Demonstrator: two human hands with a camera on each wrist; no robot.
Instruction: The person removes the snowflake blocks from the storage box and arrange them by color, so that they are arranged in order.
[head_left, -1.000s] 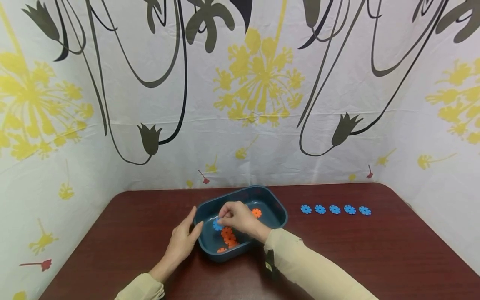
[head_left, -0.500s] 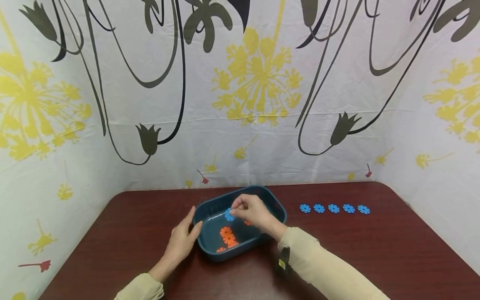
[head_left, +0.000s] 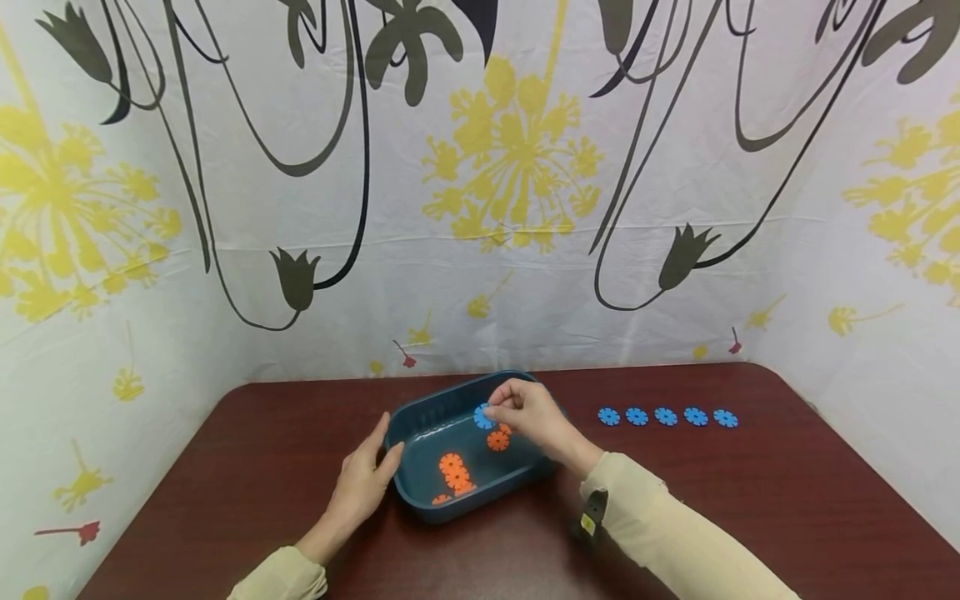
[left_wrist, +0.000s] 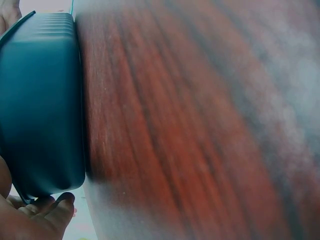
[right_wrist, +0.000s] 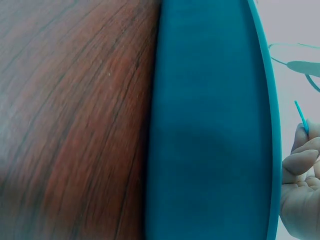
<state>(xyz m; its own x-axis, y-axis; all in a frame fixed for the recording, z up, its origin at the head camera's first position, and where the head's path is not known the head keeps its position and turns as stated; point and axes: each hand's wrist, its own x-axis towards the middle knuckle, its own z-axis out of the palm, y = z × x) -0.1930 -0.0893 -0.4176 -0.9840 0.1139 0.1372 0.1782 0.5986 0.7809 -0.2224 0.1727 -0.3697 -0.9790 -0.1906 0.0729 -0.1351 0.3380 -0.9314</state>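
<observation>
My right hand (head_left: pixel 534 418) pinches a blue notched plastic disc (head_left: pixel 482 417) between thumb and fingertips, above the inside of a dark blue plastic tub (head_left: pixel 495 493). In the right wrist view that blue disc (right_wrist: pixel 301 116) shows edge-on, past the tub's rim. My left hand (head_left: pixel 362 482) holds the tub's left end, thumb at the rim and fingers along the outside. Two orange notched discs (head_left: pixel 498 440) lie in the tub just below my right hand, one partly covered. Several more orange discs (head_left: pixel 455 472) overlap near the tub's front wall.
Several blue discs (head_left: pixel 666 416) lie in a straight row on the dark red-brown wooden table (head_left: pixel 675 483), right of the tub. White patterned cloth (head_left: pixel 517 317) rises behind the table and along both sides.
My right hand has moved right and slightly back, lifting the blue disc from the tub's left part. Orange discs on the right have come out from behind it. The left hand stays.
</observation>
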